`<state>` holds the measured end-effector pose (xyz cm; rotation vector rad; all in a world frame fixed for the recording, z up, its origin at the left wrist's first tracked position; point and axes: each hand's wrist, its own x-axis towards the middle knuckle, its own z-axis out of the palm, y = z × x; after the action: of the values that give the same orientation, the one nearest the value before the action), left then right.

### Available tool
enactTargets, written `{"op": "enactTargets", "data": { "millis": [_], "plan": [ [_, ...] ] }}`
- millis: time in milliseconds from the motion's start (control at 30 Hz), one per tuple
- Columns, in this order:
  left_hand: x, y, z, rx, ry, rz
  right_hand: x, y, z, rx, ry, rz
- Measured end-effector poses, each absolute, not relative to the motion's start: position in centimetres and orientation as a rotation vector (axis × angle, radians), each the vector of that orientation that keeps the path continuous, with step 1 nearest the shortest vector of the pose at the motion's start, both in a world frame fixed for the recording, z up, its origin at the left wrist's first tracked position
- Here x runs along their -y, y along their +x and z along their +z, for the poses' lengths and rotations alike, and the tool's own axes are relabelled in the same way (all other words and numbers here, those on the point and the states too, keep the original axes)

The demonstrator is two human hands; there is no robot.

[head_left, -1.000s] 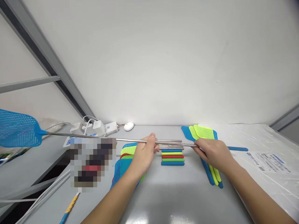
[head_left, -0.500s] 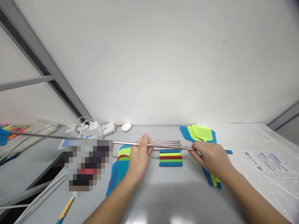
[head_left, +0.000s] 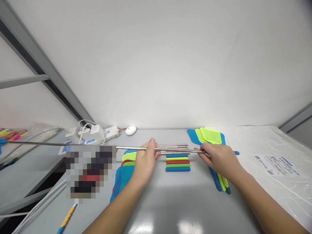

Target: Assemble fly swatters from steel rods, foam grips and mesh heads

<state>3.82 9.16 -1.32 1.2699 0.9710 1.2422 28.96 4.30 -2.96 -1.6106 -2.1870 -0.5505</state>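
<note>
1. Two bare hands work at the centre of the frame: the left hand (head_left: 145, 162) is closed around a thin metal rod (head_left: 126, 148), its thumb along the top.
2. The right hand (head_left: 219, 159), right of centre, pinches the same rod between thumb and fingers.
3. The rod crosses from the left edge to right of centre, above the table (head_left: 165, 201); a blue tip (head_left: 2, 143) shows at its far left, cut off by the frame.
4. Behind and below the left hand lie mesh heads (head_left: 123, 177) in blue, yellow-green and red.
5. At centre, five handles (head_left: 177, 162) lie in a row: blue, yellow, red, green, blue.
6. Just beyond and partly under the right hand, blue and yellow-green swatters (head_left: 211, 136) overlap.
7. At far left, a clear bag (head_left: 46, 130) lies by bright pieces (head_left: 12, 133); whether they are inside, I cannot tell.
8. Left of centre, white plugs (head_left: 97, 131) stand at a power strip (head_left: 112, 132).
9. At right, clear plastic wrap (head_left: 258, 139) lies flat around a printed label (head_left: 278, 165); its contents cannot be told.
</note>
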Motion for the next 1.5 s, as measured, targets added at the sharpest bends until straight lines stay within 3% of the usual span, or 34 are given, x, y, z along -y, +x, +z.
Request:
{"op": "enactTargets", "data": {
  "millis": [433,733,1033,1500],
  "plan": [
    [-9.9,2.8,-0.3,-0.751,0.891,1.634,-4.7,32.4,-2.4,1.986,-1.657,-0.689],
    [-6.1,5.9,-2.1,-0.786,1.350,0.900,-3.5,27.4,-3.0,2.350,-1.416,-0.562],
    [-9.4,2.8,-0.9,-0.831,1.017,1.501,-4.6,32.9,-2.6,2.164,-1.697,-0.636],
    [-8.8,4.6,-2.2,-0.918,0.968,1.358,-4.3,30.2,-2.7,2.293,-1.510,-0.652]
  ]
}}
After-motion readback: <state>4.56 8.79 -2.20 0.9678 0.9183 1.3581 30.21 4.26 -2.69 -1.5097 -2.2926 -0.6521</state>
